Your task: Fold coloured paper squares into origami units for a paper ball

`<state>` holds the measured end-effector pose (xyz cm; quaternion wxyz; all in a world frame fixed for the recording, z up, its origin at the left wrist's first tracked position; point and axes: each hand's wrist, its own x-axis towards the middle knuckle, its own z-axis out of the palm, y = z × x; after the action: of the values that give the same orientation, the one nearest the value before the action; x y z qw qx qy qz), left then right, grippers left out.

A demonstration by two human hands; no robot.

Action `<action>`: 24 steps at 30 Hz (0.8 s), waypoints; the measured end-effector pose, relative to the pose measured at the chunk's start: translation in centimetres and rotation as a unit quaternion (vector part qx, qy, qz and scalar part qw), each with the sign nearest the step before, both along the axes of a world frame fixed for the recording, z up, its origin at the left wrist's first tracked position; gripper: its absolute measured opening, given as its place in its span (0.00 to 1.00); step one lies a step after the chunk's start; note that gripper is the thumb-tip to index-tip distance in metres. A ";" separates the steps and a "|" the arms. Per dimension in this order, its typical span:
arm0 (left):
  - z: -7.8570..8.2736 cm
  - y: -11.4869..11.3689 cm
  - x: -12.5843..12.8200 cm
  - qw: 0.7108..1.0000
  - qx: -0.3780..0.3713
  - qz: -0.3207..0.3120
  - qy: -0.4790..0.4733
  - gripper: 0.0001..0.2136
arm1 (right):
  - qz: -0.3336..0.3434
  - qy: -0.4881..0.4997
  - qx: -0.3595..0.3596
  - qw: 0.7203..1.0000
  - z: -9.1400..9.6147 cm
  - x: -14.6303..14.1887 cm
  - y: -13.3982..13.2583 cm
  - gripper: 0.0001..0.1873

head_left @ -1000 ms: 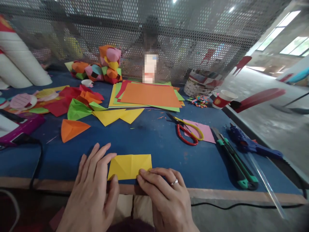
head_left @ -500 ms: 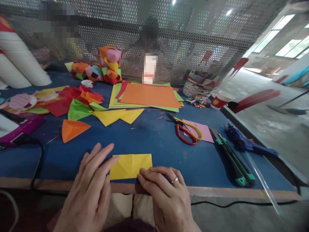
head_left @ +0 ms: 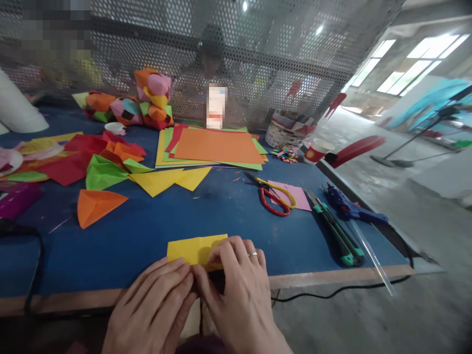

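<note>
Lower centre, the yellow paper (head_left: 184,250) is creased, seemingly part-folded! Right hand (head_left: 238,278) pinches its near edge; left hand (head_left: 157,297) has fingers against it, grip hidden. Mid-left, an orange folded piece (head_left: 99,205) looks done.

Daylight glares white through the windows (head_left: 427,46), far ahead and right of the fingers (head_left: 228,255). Soft shadow borders the utility knife (head_left: 335,230) to their right. Beyond them, the mesh screen (head_left: 287,29) looks dim; outer edges stretch.
</note>
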<state>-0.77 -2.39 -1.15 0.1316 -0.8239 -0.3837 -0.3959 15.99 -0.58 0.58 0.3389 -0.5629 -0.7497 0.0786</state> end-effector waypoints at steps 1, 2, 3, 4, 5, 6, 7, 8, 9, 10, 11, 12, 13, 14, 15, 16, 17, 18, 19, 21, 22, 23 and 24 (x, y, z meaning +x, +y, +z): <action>0.0 0.0 0.0 1.000 0.001 0.002 -0.003 0.08 | 0.002 0.002 -0.008 1.000 0.1 0.0 0.1 0.09; 0.0 0.1 0.0 1.000 -0.001 0.005 -0.006 0.08 | 0.002 0.004 -0.014 1.000 0.1 0.1 0.1 0.10; -0.1 0.1 0.0 1.000 -0.001 0.006 -0.011 0.08 | 0.000 0.003 -0.018 1.000 0.2 0.3 0.2 0.11; -0.2 0.1 -0.1 1.000 0.000 0.004 -0.015 0.07 | -0.002 0.002 -0.020 1.000 0.3 0.6 0.2 0.11; -0.3 0.0 -0.1 1.000 -0.002 0.001 -0.018 0.07 | -0.004 0.000 -0.019 1.000 0.3 0.9 0.2 0.11; -0.5 0.0 -0.1 1.000 -0.003 -0.003 -0.022 0.07 | -0.004 -0.003 -0.018 1.000 0.4 1.2 0.2 0.11; -0.7 0.0 -0.1 1.000 -0.008 -0.005 -0.026 0.07 | -0.005 -0.006 -0.016 1.000 0.4 1.6 0.3 0.11; -0.9 0.0 -0.2 0.999 -0.012 -0.006 -0.030 0.07 | -0.004 -0.009 -0.014 1.000 0.4 2.0 0.2 0.10; -1.1 0.0 -0.2 0.999 -0.017 -0.005 -0.033 0.08 | -0.003 -0.013 -0.012 1.000 0.4 2.5 0.2 0.09; -1.2 0.0 -0.2 0.999 -0.020 -0.005 -0.035 0.09 | -0.003 -0.017 -0.013 1.000 0.4 2.9 0.2 0.09; -1.4 0.0 -0.2 0.999 -0.023 -0.005 -0.038 0.09 | -0.003 -0.021 -0.014 1.000 0.4 3.4 0.2 0.08; -1.4 -0.1 -0.2 0.999 -0.024 -0.007 -0.041 0.09 | -0.002 -0.025 -0.016 1.000 0.5 3.8 0.2 0.08; -1.5 -0.1 -0.1 0.999 -0.023 -0.009 -0.045 0.09 | -0.001 -0.028 -0.017 0.999 0.5 4.2 0.2 0.08; -1.5 -0.1 -0.1 0.998 -0.023 -0.009 -0.049 0.09 | 0.002 -0.030 -0.020 0.999 0.6 4.5 0.2 0.08; -1.5 -0.1 0.0 0.998 -0.024 -0.008 -0.054 0.09 | 0.004 -0.032 -0.021 0.999 0.6 4.8 0.2 0.08; -1.5 -0.1 0.0 0.998 -0.025 -0.004 -0.060 0.10 | 0.004 -0.033 -0.022 0.999 0.7 4.9 0.2 0.08; -1.5 -0.2 0.0 0.998 -0.026 0.000 -0.065 0.10 | 0.005 -0.033 -0.023 0.999 0.7 5.0 0.2 0.08; -1.5 -0.2 0.1 0.997 -0.026 0.002 -0.067 0.10 | 0.006 -0.033 -0.024 0.999 0.8 5.0 0.2 0.08; -1.5 -0.2 0.1 0.997 -0.025 0.002 -0.066 0.10 | 0.008 -0.033 -0.024 0.999 0.9 5.0 0.2 0.08; -1.5 -0.1 0.1 0.998 -0.021 0.000 -0.064 0.10 | 0.013 -0.033 -0.026 0.999 0.9 4.8 0.2 0.07; -1.4 -0.1 0.0 0.998 -0.023 -0.001 -0.061 0.10 | 0.012 -0.034 -0.026 0.999 0.8 4.7 0.2 0.08; -1.3 -0.1 0.0 0.998 -0.022 -0.003 -0.059 0.09 | 0.009 -0.035 -0.024 0.999 0.7 4.6 0.3 0.08; -1.2 -0.1 0.0 0.998 -0.023 -0.005 -0.056 0.09 | 0.005 -0.037 -0.021 0.999 0.6 4.6 0.3 0.08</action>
<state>-0.81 -2.45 -2.39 0.0893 -0.8048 -0.3954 -0.4335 20.60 -0.25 1.21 0.2984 -0.5690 -0.7626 0.0748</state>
